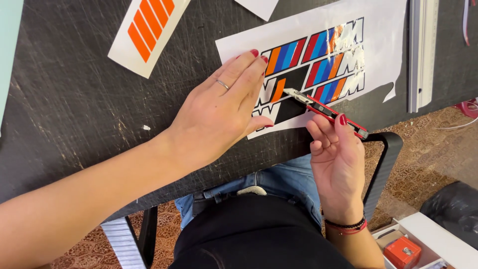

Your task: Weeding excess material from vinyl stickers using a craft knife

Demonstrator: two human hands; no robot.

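A white sticker sheet point(383, 35) with striped red, blue and orange decals lies on the black scratched table point(74, 99). My left hand point(219, 112), wearing a ring, rests flat on the sheet's left part, fingers spread and pressing it down. My right hand point(336, 159) grips a red and black utility knife point(326, 110) near the table's front edge. The blade tip touches the sheet beside an orange stripe, just right of my left fingers.
A second white sheet with orange stripes point(147, 32) lies at the upper left. A metal ruler point(420, 50) lies along the right side. Below the table edge are a chair frame point(383, 169), a white box holding an orange object point(403, 251) and a black bag point(455, 206).
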